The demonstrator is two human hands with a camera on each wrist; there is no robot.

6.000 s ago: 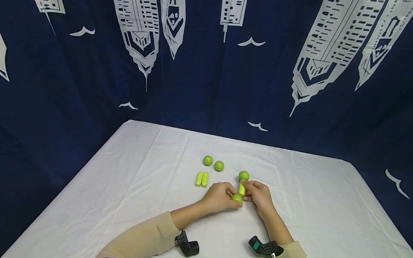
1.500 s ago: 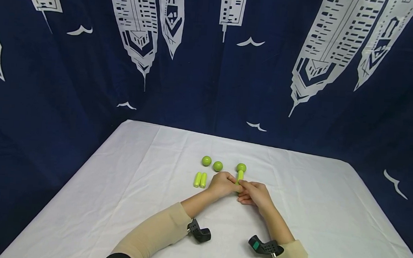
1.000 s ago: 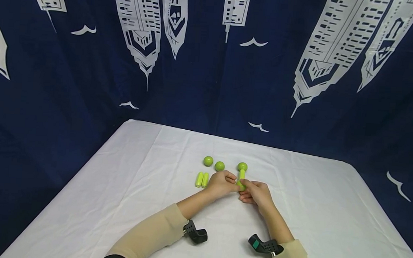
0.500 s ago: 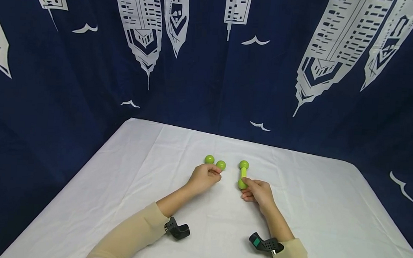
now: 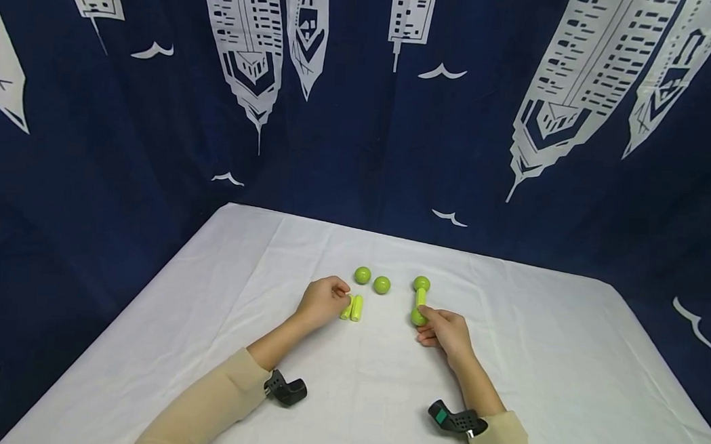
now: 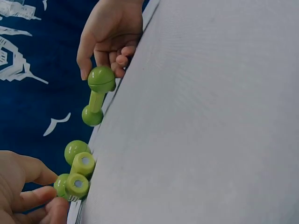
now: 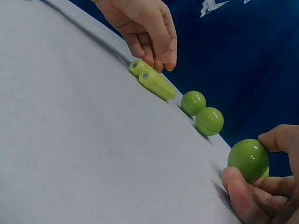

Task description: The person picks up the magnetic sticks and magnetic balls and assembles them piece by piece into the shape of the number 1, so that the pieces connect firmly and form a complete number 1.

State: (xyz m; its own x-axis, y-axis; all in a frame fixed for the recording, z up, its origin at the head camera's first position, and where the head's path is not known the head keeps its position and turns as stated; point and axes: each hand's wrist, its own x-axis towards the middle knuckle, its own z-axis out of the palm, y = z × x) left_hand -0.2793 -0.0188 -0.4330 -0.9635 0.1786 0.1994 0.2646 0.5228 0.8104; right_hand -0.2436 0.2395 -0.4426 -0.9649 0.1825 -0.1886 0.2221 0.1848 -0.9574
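Left on the bench, the left hand's loosely parted fingers hang by the left rod; I'd avoid nudging the right rod. The right hand pinches the ball-ended bar's near ball.

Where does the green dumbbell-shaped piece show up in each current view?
Head: the dumbbell-shaped piece is right of and below centre, held by the right hand.
Left wrist: upper half, left of centre; the dumbbell-shaped piece sits below the right hand's fingers.
Right wrist: lower right; its near ball hides the bar.
Shared landmark: two loose rods, lower left in left wrist, upper middle in right wrist.
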